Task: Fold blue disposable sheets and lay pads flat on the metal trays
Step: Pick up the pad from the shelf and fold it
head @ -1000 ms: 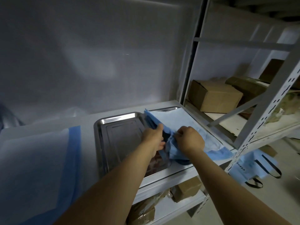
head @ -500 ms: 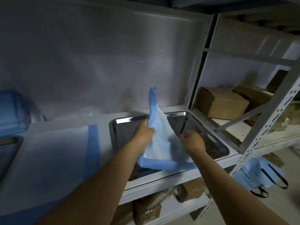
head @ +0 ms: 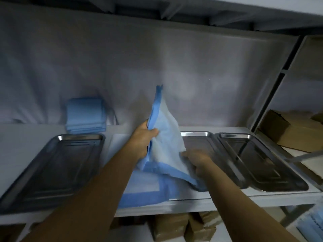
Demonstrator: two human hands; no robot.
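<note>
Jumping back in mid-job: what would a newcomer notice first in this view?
The blue-edged pad held up in the centre stands out, gripped on its left edge by the left hand, with the blurred right hand at its lower edge. Metal trays flank it on the shelf: one left tray, and two overlapping trays on the right. A stack of folded blue sheets sits at the back, behind the left tray.

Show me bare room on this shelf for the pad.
Free: the left tray, between the folded stack and the flat pad; the far-right tray, beside the shelf post. Crowded: the centre, where the left hand and right hand hold the lifted pad over the middle tray.
</note>
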